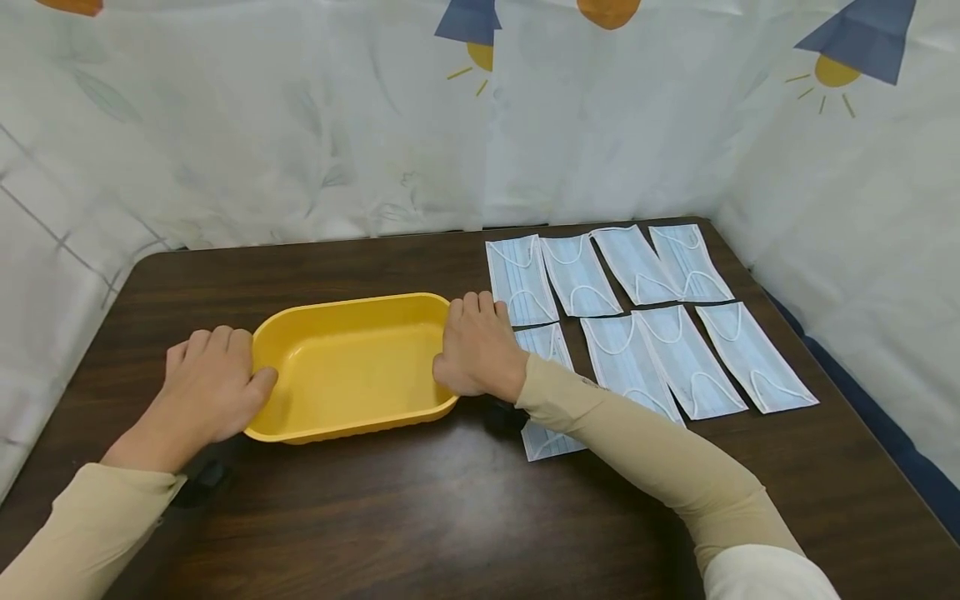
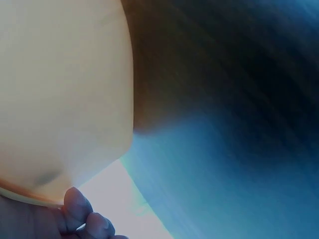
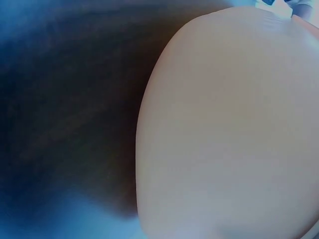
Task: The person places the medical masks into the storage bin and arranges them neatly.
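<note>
A yellow plastic basin (image 1: pixel 352 362), oblong with rounded corners and nothing inside, is held by both hands over the left part of the table. My left hand (image 1: pixel 210 387) grips its left end, thumb over the rim. At the right end my right hand (image 1: pixel 480 346) grips the rim with knuckles up. The left wrist view shows the basin's outer side and bottom (image 2: pixel 65 94), with curled fingers (image 2: pixel 77 204) at its edge. Its pale underside (image 3: pixel 224 124) fills much of the right wrist view, where the right hand's fingers are hidden.
Several light blue face masks (image 1: pixel 690 358) with white ear loops lie in rows on the dark wooden table (image 1: pixel 420 517), right of the basin. The right forearm passes over some of them. A white patterned curtain (image 1: pixel 300 125) hangs behind the table and along its sides.
</note>
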A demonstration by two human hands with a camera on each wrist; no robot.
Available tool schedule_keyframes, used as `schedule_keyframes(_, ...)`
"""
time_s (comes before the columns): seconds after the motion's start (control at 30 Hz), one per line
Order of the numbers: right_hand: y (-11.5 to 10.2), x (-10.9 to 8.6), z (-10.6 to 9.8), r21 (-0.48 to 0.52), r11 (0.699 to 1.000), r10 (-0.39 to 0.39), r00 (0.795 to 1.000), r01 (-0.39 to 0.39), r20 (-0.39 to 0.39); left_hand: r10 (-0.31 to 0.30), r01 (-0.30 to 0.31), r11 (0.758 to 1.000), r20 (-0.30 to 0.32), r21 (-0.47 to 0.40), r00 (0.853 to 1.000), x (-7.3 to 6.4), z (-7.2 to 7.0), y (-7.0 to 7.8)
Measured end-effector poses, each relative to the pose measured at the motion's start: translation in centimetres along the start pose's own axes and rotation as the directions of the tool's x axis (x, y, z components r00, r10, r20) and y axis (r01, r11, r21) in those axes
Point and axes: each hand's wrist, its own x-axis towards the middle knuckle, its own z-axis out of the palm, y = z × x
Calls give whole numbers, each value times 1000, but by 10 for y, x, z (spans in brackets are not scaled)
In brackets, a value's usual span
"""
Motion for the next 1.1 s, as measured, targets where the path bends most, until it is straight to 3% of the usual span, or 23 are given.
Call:
schedule_keyframes(0.57,2,-7,2,-13,1000,-10,1000,10,-5,13,-12,1000,-12,4,1000,-4,2,4)
schedule_keyframes(1.1,11,-3,-9,-12,999,-50,994,51,96,-3,0,997,32,80,999,-7,-9,12)
